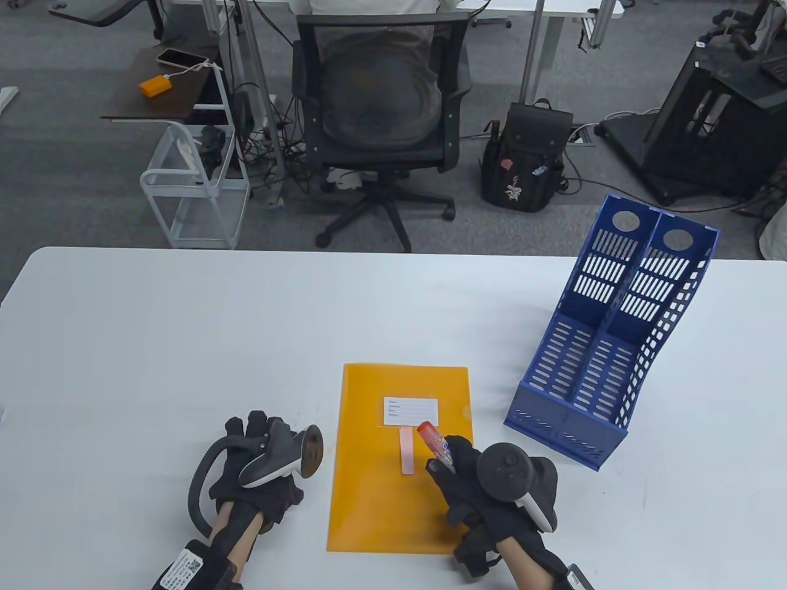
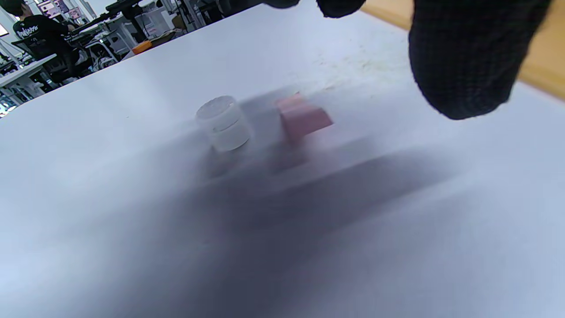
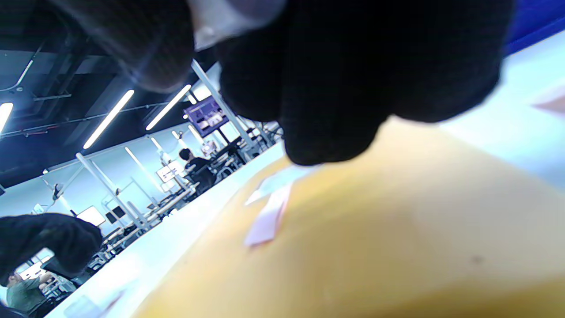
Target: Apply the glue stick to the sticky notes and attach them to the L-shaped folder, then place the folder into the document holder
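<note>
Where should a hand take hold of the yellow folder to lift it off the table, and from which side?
Take the yellow folder by its left long edge, coming from the left with the free left hand. It lies flat, so a finger must slip under an edge; that edge is bare, while the right hand with the glue stick covers the right side.

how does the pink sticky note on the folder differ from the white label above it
The narrow pink sticky note strip stands lengthwise up the flat orange plastic folder, while the white rectangular label lies crosswise. The label is wider and carries printed lines; the pink strip is plain. The label sits higher up the folder, and the strip hangs just below its lower edge. Both lie flat on the folder's face.
</note>
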Motion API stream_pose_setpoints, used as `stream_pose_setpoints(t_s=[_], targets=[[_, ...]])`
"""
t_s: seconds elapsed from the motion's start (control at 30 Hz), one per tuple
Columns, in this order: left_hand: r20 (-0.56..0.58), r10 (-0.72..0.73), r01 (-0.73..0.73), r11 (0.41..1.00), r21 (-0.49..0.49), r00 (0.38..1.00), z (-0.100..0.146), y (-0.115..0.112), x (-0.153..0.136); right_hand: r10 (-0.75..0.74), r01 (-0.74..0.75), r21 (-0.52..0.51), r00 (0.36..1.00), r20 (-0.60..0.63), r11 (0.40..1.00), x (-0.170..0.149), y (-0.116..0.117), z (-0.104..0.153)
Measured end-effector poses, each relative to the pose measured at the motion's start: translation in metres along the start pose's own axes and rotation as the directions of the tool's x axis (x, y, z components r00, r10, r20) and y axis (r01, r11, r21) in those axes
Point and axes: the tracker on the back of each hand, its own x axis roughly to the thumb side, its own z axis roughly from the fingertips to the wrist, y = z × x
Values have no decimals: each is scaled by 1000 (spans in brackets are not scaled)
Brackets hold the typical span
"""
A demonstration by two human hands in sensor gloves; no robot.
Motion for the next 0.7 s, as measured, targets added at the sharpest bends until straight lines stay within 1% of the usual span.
stream_pose_setpoints(t_s=[0.17,0.23,0.53,0.7], targets=[[-59,-133,131,991,-33,989,-4,-12,-4,1,-1,2,1000,0,1000,0,1,0],[-83,-150,147,988,-35,985,-6,-16,-4,3,-3,2,1000,0,1000,0,1,0],[-121,-155,156,988,2,981,-8,-21,-10,7,-7,-6,1000,11,1000,1,1,0],[-125,-127,132,991,29,984,-9,-24,-14,4,-4,-4,1000,19,1000,2,2,0]])
